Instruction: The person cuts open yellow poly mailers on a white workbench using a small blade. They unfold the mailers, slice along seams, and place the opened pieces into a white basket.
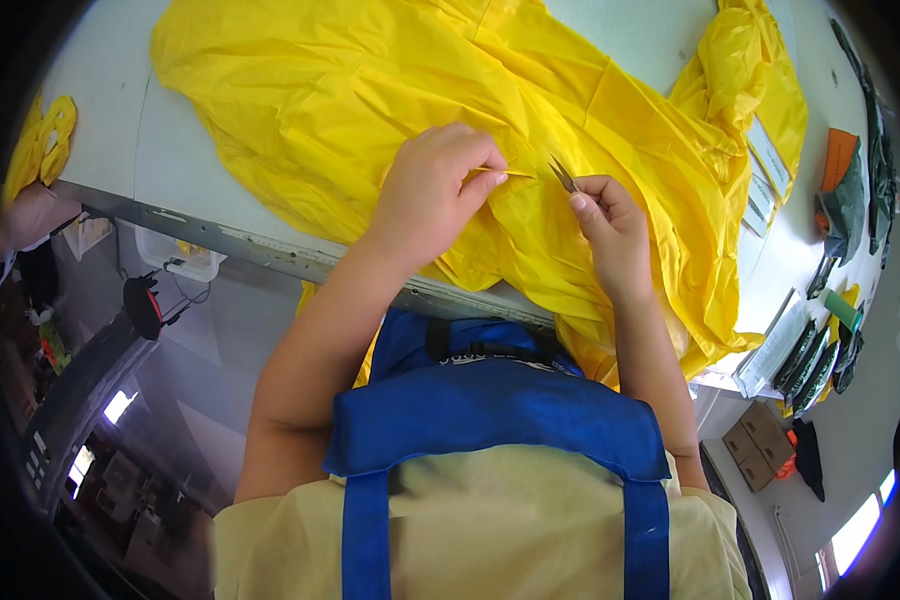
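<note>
A large crumpled sheet of thin yellow fabric (370, 100) spreads over the table in front of me and hangs past its near edge. My left hand (435, 185) is over the middle of it, thumb and forefinger pinched on a thin yellow strip of the fabric's edge or a thread; which one I cannot tell. Just to the right, my right hand (615, 230) is closed on small metal thread snips (563, 175). Their pointed blades stand slightly apart, aimed up and left, a short way from the pinched strip.
The white table (185, 160) has a metal near edge. At far left are yellow pieces (45, 145) beside another person's arm (30, 220). A clear plastic bin (185, 255) sits below the edge. At right lie more bunched yellow fabric (735, 70), dark packets (805, 360) and papers (770, 340).
</note>
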### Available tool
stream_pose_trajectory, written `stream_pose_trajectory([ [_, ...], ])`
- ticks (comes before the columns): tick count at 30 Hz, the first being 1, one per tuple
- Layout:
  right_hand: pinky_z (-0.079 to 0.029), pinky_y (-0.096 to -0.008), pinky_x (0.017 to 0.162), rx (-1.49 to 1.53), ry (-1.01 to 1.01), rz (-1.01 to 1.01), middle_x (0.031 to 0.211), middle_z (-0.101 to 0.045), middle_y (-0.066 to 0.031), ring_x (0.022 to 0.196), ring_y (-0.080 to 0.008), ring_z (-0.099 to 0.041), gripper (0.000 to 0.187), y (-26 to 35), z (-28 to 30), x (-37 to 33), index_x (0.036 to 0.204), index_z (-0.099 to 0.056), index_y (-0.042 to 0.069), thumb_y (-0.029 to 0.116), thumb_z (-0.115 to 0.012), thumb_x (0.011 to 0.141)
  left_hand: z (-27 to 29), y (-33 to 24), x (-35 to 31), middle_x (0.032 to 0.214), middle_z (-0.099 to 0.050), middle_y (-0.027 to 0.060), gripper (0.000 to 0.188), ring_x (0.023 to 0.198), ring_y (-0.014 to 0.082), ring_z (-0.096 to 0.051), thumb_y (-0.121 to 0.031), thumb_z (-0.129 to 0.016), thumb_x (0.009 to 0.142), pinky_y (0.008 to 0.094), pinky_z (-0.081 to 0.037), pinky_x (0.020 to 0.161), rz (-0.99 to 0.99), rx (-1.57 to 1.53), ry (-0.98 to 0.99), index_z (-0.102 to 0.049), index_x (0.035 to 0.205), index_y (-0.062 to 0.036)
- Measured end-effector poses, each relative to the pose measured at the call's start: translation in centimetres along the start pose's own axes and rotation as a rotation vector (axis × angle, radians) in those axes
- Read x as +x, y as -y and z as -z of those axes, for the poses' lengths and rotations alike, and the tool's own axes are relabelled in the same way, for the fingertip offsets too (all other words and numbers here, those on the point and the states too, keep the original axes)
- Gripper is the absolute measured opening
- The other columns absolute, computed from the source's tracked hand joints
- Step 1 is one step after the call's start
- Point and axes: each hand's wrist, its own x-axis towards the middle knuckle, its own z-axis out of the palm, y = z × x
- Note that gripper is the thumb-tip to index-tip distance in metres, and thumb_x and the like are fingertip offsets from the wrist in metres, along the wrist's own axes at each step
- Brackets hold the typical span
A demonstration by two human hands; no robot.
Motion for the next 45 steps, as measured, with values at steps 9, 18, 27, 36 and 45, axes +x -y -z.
stream_pose_trajectory([
  [9,-0.044,-0.0201,0.072,-0.025,0.03,0.13,0.086,-0.059,0.0009,0.078,-0.0057,-0.053,0.017,0.4,-1.0,-1.7,0.098,-0.059,-0.002,0.01,-0.066,0.087,0.1,-1.1,-1.0,0.077,-0.061,0.0081,0.01,0.073,0.0264,-0.058,-0.004,-0.069,0.076,0.0337,-0.045,0.066,-0.094,0.034,-0.129,-0.06,0.08,-0.0032],
  [18,-0.039,-0.0175,0.063,0.148,-0.013,0.222,0.079,-0.055,0.0034,0.069,-0.0036,-0.047,0.021,0.0,-0.4,-1.8,0.101,-0.061,0.001,0.005,-0.069,0.081,0.4,-1.5,-1.7,0.078,-0.061,0.0079,0.012,0.073,0.026,-0.059,-0.002,-0.069,0.073,0.0325,-0.045,0.065,-0.178,0.086,-0.19,-0.062,0.082,-0.0055],
  [27,-0.042,-0.02,0.066,-0.021,0.221,0.276,0.083,-0.059,-0.0004,0.073,-0.0062,-0.052,0.021,2.5,-1.6,-1.1,0.096,-0.064,0.0,-0.01,-0.053,0.081,-0.6,-4.8,-4.2,0.088,-0.063,0.0062,0.03,0.081,0.0277,-0.059,-0.004,-0.074,0.066,0.0371,-0.045,0.073,-0.459,0.16,-0.411,-0.059,0.092,-0.0056],
  [36,-0.044,-0.0231,0.077,0.625,0.136,0.229,0.091,-0.058,-0.0013,0.084,-0.0098,-0.056,0.006,1.9,-1.1,-1.4,0.094,-0.059,0.005,0.002,-0.054,0.091,0.4,-3.7,-10.3,0.078,-0.06,0.0112,0.018,0.071,0.0278,-0.059,-0.003,-0.073,0.067,0.0357,-0.048,0.064,-0.079,0.234,-0.338,-0.062,0.081,-0.0042],
  [45,-0.05,-0.0356,0.082,0.982,0.283,0.121,0.091,-0.058,-0.0038,0.089,-0.0213,-0.06,0.012,1.6,-0.7,-0.4,0.095,-0.049,0.013,0.025,-0.047,0.098,-0.3,-5.3,-12.1,0.086,-0.064,0.0124,0.018,0.07,0.0248,-0.063,-0.001,-0.071,0.067,0.0306,-0.052,0.059,-0.467,-0.086,-0.328,-0.062,0.083,-0.0033],
])
